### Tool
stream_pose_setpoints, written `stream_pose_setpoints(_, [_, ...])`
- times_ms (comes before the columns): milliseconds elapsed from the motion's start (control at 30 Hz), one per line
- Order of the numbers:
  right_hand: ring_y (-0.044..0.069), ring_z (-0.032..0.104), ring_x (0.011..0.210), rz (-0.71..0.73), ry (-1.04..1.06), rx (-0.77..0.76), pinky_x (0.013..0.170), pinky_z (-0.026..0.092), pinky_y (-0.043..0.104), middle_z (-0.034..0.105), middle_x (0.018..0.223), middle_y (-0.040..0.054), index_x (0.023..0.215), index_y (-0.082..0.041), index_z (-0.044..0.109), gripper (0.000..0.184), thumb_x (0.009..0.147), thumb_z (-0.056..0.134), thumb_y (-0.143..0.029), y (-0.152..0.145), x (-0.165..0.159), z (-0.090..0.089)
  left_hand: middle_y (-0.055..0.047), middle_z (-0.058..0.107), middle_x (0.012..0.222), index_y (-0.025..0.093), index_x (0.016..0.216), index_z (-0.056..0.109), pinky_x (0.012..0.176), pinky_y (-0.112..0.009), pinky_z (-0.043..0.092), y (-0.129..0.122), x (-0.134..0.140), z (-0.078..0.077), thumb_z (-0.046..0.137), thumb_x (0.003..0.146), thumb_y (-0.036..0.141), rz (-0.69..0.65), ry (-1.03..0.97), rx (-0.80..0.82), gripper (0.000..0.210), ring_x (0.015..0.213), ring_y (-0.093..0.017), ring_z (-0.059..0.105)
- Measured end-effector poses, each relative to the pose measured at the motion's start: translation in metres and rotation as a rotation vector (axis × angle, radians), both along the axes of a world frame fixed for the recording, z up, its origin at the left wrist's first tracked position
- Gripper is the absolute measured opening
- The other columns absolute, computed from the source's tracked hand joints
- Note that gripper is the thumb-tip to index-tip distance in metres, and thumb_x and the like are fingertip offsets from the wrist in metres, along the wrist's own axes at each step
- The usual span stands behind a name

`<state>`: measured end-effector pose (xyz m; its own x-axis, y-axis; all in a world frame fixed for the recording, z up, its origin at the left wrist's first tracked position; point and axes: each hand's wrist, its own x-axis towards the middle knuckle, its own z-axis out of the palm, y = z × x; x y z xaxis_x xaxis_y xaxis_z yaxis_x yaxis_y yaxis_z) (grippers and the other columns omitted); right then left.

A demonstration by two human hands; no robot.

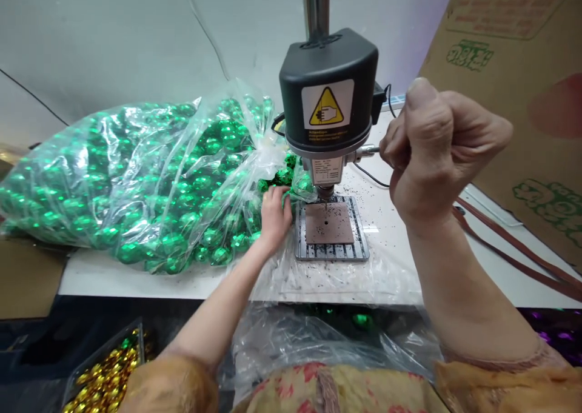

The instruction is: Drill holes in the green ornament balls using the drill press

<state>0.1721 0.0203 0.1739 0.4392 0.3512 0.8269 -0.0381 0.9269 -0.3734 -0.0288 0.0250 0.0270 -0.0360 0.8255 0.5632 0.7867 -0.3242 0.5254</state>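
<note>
My left hand (pixel 275 216) reaches to the gathered mouth of a clear plastic bag (pixel 268 158). Its fingers are bent in among shiny green faceted balls (pixel 287 173), and what they hold there is hidden. Raised at the right, my right hand (pixel 436 140) is closed in a fist around the feed handle (pixel 367 150) of a small black drill press (pixel 330 91). Under its chuck (pixel 325 191), a brown square pad (pixel 330 234) with a dark hole lies on the slotted metal base (pixel 334 254).
Dark shavings (pixel 382 225) speckle the white table (pixel 150 282) around the base. A big cardboard box (pixel 513 122) and brown straps (pixel 509 234) are at the right. Below the front edge are clear plastic sheeting (pixel 282 340) and a bin of gold balls (pixel 109 367).
</note>
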Motion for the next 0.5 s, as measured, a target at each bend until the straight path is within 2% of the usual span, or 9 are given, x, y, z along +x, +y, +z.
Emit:
stream_pose_setpoints(100, [0.005,0.035,0.040,-0.025,-0.019,-0.057,0.044,0.024,0.028,0.038,0.043,-0.0046,0.047,-0.019,0.046,0.047,0.089,0.066,-0.026,-0.004,0.001,0.000,-0.016,0.068,0.118,0.019,0.122,0.065,0.098,-0.046,0.046,0.058,-0.013,0.011,0.053,0.087,0.005,0.070,0.252,-0.165,0.040,0.113,-0.035,0.061])
stream_pose_setpoints(167, [0.006,0.035,0.040,-0.052,-0.040,-0.103,0.044,0.025,0.029,0.040,0.043,-0.0041,0.047,-0.021,0.047,0.047,0.089,0.065,-0.027,-0.006,0.002,0.000,-0.016,0.069,0.118,0.019,0.123,0.065,0.097,-0.045,0.047,0.082,-0.016,0.012,0.057,0.085,0.005,0.077,0.351,-0.257,0.041,0.115,-0.036,0.061])
stream_pose_setpoints(233, [0.006,0.035,0.040,-0.053,-0.049,-0.100,0.043,0.025,0.029,0.041,0.042,-0.0043,0.047,-0.021,0.047,0.046,0.088,0.065,-0.027,-0.006,0.003,-0.001,-0.015,0.071,0.115,0.018,0.118,0.067,0.098,-0.045,0.048,0.096,-0.018,0.010,0.065,0.084,0.009,0.064,0.350,-0.286,0.035,0.116,-0.036,0.061])
stream_pose_setpoints(367, [0.004,0.035,0.039,0.009,-0.028,-0.026,0.042,0.025,0.027,0.040,0.042,-0.0058,0.047,-0.019,0.049,0.045,0.087,0.066,-0.025,-0.002,0.004,-0.001,-0.014,0.072,0.106,0.017,0.107,0.069,0.100,-0.047,0.048,0.095,-0.022,0.009,0.075,0.077,0.017,0.015,0.166,-0.193,0.031,0.112,-0.035,0.062])
stream_pose_setpoints(500, [0.003,0.036,0.040,0.032,-0.044,-0.025,0.043,0.026,0.026,0.040,0.043,-0.0060,0.048,-0.018,0.049,0.045,0.089,0.065,-0.025,-0.002,0.006,-0.002,-0.009,0.069,0.104,0.020,0.113,0.068,0.100,-0.045,0.049,0.055,-0.023,0.016,0.076,0.075,0.019,0.046,-0.056,-0.125,0.039,0.104,-0.029,0.063])
